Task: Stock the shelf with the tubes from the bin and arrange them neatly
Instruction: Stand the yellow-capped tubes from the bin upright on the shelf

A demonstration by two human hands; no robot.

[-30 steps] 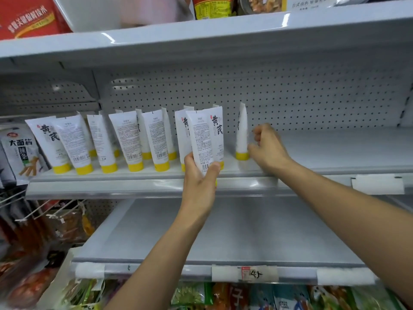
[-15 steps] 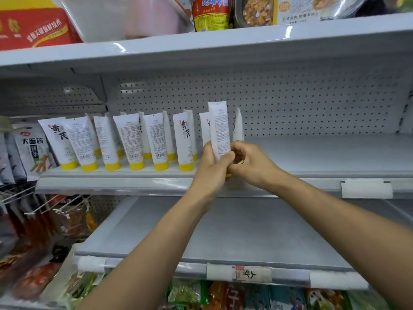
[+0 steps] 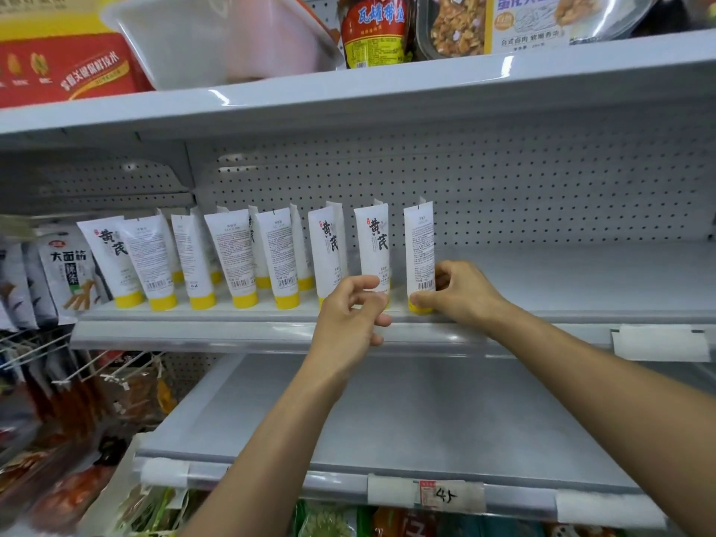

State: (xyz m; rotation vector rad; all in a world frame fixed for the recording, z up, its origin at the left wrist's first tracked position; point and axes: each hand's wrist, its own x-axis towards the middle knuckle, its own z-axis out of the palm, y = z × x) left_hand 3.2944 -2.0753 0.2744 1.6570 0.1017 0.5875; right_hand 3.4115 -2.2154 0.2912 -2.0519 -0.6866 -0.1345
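shelf (image 3: 561, 281): carries row of white tubes (image 3: 232, 257), upright on yellow caps | white bin (image 3: 217, 44): on board above | right hand (image 3: 461, 292): thumb and fingers pinch rightmost tube (image 3: 420, 246) low, by its cap | left hand (image 3: 348, 319): fingers curled before neighbour tube (image 3: 374, 242), hiding its base; grip unclear

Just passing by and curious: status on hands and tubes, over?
Right hand pinches rightmost tube, upright on shelf. Left hand curled at neighbouring tube, grip unclear. Nothing blocking.
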